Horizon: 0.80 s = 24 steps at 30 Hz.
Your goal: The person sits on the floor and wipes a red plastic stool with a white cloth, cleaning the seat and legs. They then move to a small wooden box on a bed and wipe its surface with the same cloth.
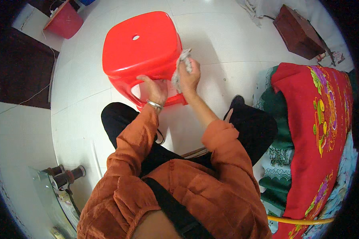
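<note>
Head view: right fingers clutch grey cloth, red stool just left of them; left fingers blurred, grip unclear. Probably best: cloth flat, stool braced.

Red stool sits on pale tiled floor, seat visible. Right hand grips a bunched grey cloth at the stool's right side. Left hand is at the near side, blurred, grip unclear. Red bucket upper left, brown box upper right, flowered red blanket right.
</note>
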Each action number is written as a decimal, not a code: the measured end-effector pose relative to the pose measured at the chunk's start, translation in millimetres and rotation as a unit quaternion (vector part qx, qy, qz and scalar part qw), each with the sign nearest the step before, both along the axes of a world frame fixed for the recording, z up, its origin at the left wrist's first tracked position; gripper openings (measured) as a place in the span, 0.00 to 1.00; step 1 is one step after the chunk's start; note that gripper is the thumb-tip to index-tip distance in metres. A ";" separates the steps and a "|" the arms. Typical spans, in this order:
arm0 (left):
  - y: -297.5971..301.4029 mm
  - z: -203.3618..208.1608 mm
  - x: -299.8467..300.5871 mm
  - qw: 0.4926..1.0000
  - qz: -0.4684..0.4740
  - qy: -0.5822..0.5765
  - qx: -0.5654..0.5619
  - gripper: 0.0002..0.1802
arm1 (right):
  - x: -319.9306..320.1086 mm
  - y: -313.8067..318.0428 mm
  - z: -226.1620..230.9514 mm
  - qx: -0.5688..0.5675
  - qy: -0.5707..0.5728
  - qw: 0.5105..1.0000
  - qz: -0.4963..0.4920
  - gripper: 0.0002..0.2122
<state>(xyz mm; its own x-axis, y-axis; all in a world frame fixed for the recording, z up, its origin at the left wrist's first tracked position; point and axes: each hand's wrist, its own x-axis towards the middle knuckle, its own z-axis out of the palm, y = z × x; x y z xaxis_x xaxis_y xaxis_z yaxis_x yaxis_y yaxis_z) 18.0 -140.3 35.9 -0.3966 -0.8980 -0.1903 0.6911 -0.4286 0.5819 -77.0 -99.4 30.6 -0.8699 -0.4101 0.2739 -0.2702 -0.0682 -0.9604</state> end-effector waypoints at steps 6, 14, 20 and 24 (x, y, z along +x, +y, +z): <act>-52.5 11.8 50.1 0.996 0.073 -0.033 -0.032 0.46 | 82.4 -0.8 28.4 -0.021 0.185 0.982 -0.036 0.17; -43.5 10.9 83.2 0.997 0.031 -0.067 -0.010 0.44 | -33.5 -83.1 24.5 -0.032 -0.082 0.995 -0.046 0.18; -55.1 4.1 83.0 0.998 0.050 -0.045 -0.009 0.46 | 1.7 -74.3 27.7 -0.025 -0.002 0.999 -0.042 0.16; -54.0 26.7 73.7 0.998 0.052 -0.036 -0.009 0.46 | 82.5 -27.5 24.4 -0.064 0.173 0.982 -0.034 0.13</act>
<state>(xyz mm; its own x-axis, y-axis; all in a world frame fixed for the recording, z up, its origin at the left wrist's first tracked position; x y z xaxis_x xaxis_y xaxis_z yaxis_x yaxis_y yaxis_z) 91.7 -194.3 62.6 -0.2867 -0.9371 -0.1992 0.6875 -0.3460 0.6385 5.5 -126.9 55.0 -0.7402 -0.2976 0.6030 -0.5863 -0.1536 -0.7954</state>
